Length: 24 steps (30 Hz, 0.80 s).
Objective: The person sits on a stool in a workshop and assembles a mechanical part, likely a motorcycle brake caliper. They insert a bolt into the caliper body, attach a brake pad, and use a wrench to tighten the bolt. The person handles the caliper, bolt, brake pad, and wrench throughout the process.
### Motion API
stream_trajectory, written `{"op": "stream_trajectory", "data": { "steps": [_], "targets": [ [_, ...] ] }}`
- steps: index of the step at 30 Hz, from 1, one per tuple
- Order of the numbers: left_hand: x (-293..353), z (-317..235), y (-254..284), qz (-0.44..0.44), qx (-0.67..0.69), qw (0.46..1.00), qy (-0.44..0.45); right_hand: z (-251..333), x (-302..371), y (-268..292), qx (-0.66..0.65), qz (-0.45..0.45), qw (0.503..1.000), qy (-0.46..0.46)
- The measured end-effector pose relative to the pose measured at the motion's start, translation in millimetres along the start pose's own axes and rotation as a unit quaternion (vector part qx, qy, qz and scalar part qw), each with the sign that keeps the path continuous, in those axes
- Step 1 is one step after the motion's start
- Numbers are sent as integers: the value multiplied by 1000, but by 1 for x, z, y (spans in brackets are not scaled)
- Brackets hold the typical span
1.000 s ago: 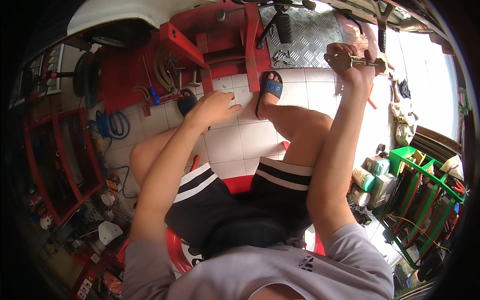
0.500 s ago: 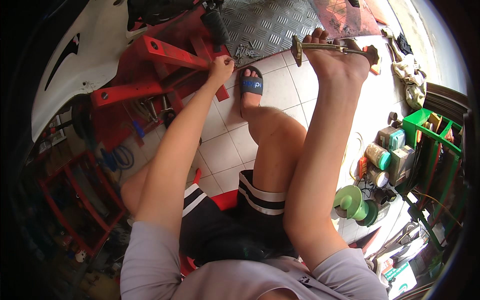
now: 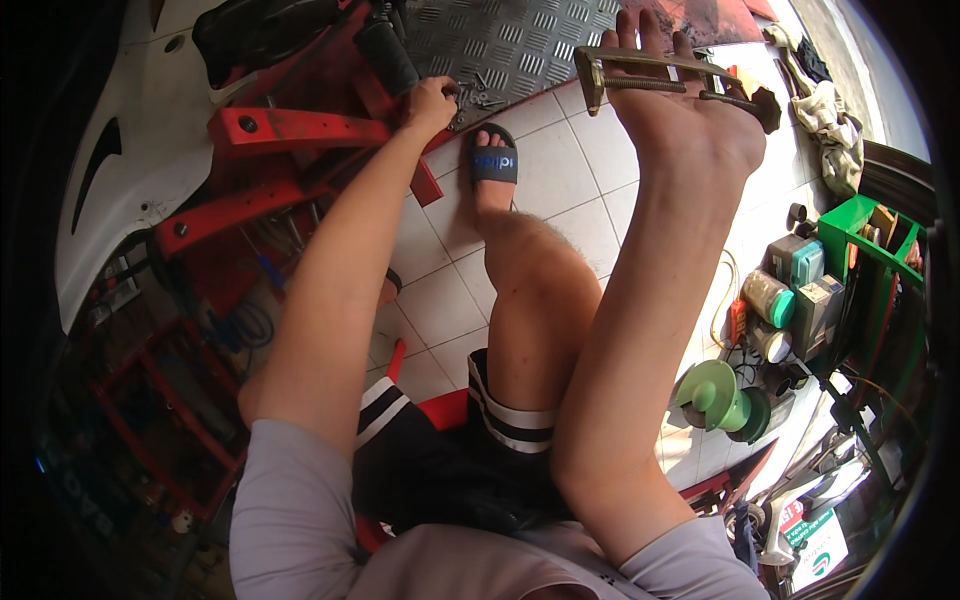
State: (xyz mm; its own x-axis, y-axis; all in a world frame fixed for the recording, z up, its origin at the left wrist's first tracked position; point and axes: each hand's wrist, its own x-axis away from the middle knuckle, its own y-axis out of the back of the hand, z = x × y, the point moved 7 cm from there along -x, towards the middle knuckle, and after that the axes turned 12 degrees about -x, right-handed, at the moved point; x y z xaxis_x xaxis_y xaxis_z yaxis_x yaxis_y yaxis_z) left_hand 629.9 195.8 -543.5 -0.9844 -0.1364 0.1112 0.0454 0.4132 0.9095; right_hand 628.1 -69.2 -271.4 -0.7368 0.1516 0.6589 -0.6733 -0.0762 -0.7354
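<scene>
My left hand (image 3: pixel 432 100) is closed, its fingertips pinched together at the near edge of the metal tread plate (image 3: pixel 520 50). Whatever lies between them is too small to make out. Beside it on the plate is a small heap of bolts (image 3: pixel 488 97). On the right, my right hand (image 3: pixel 695 125) is raised palm up, with fingers stretched out. Across its palm and fingers rests a brass-coloured metal bracket (image 3: pixel 590 75), long and narrow with upturned ends and threaded rods along it.
Red steel arms (image 3: pixel 300 135) jut out at left beside a white body panel (image 3: pixel 150 170). My sandalled foot (image 3: pixel 494 160) stands on the tiles. To the right are jars (image 3: pixel 768 298), a green rack (image 3: pixel 850 225), a green spool-shaped object (image 3: pixel 715 395) and cloth (image 3: pixel 825 130).
My right hand has moved up slightly and its fingers have straightened; the bracket has turned to show its long side. My left hand remains by the bolts; the whole view has shifted a little.
</scene>
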Motion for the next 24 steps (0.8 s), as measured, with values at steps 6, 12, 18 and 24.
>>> {"op": "stream_trajectory", "data": {
  "steps": [6,12,18,24],
  "targets": [
    [6,4,-6,17,-9,999,29,-5,40,-22,44,131,989,43],
    [11,12,-3,29,-6,999,29,-12,5,-15,15,124,992,-6],
    [19,26,-3,21,1,999,36,-1,-28,-1,-59,204,968,-134],
    [21,1,8,-62,12,997,-33,-3,-15,-8,8,205,975,-90]
  ]
}}
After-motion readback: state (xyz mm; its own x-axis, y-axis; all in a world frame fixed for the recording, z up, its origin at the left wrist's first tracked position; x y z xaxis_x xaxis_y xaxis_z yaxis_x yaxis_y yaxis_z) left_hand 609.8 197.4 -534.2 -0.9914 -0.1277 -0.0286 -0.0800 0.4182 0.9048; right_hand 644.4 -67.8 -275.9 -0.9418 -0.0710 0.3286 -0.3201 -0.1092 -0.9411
